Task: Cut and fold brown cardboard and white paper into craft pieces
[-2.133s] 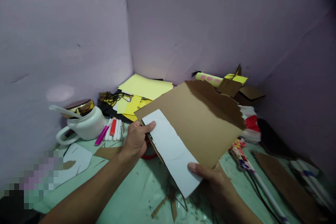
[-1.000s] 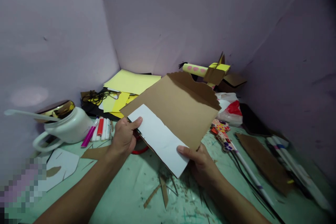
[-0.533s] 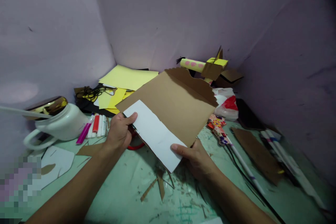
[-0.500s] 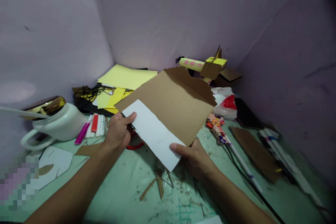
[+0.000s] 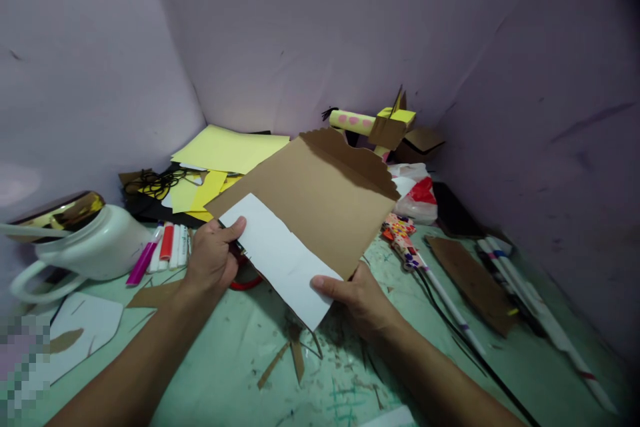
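Between my hands I hold up a brown cardboard sheet [image 5: 320, 197], folded along its far side, where the edge is scalloped. A white paper strip [image 5: 280, 257] lies over its near edge. My left hand [image 5: 213, 253] is closed on the left corner, thumb on top of the strip and fingers underneath. At the right, my right hand [image 5: 357, 293] pinches the strip and cardboard together, its thumb flat on the white paper and the other fingers mostly hidden below. Under the cardboard, a red loop [image 5: 245, 285] shows in part on the table.
On the left stand a white teapot-like pot [image 5: 95, 247] and several markers [image 5: 167, 247]. Yellow paper [image 5: 230, 150] is piled behind. A yellow-and-cardboard figure [image 5: 390, 127], a plastic bag [image 5: 417, 193] and a cardboard strip [image 5: 470, 283] lie right. Cardboard scraps [image 5: 297, 360] litter the green table [image 5: 225, 373].
The view has turned slightly right, so the surroundings appear shifted left. Both hands keep the same hold on the cardboard and white strip.
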`<state>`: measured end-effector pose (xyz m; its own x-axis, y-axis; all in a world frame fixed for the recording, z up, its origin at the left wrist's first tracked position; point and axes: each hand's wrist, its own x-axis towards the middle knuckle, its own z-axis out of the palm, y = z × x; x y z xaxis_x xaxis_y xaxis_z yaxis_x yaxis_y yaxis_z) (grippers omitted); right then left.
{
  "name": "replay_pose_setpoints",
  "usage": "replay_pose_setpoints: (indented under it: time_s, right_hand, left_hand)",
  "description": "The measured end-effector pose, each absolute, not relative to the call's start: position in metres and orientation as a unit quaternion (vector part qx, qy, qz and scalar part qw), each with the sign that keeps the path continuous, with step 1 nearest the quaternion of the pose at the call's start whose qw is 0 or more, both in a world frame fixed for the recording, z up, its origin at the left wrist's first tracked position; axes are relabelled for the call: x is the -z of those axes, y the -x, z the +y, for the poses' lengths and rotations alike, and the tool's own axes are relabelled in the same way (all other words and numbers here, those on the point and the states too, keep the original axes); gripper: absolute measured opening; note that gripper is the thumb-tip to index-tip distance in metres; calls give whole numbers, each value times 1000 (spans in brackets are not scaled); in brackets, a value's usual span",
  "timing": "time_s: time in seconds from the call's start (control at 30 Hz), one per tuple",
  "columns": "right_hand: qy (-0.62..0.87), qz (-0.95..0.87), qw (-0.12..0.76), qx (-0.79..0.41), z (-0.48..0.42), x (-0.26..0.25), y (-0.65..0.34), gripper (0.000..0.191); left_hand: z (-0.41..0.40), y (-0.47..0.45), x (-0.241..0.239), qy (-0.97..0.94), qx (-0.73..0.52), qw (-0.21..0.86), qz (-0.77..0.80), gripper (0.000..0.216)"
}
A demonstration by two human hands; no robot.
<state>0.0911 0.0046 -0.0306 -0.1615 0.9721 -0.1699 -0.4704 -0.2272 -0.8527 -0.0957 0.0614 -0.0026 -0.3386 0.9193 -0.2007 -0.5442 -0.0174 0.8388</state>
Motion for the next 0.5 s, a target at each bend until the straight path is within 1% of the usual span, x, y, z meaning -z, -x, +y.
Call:
replay_pose_setpoints:
  time_s: [0.13,0.23,0.37,0.5]
  right_hand:
    - [377,-326,534,-683,4,30,-90,57]
    - [398,-278,551,-679,5,32,-90,58]
    - [416,-183,578,-678,5,31,-88,62]
    - [386,-181,573,-700,3,28,-87,65]
  left_hand:
    - [60,95,2,-197,-689,530,454,27]
    - [57,89,3,-190,-700,518,453,27]
    - [49,79,4,-183,-716,510,440,34]
    - [43,73,4,-173,-726,511,426,38]
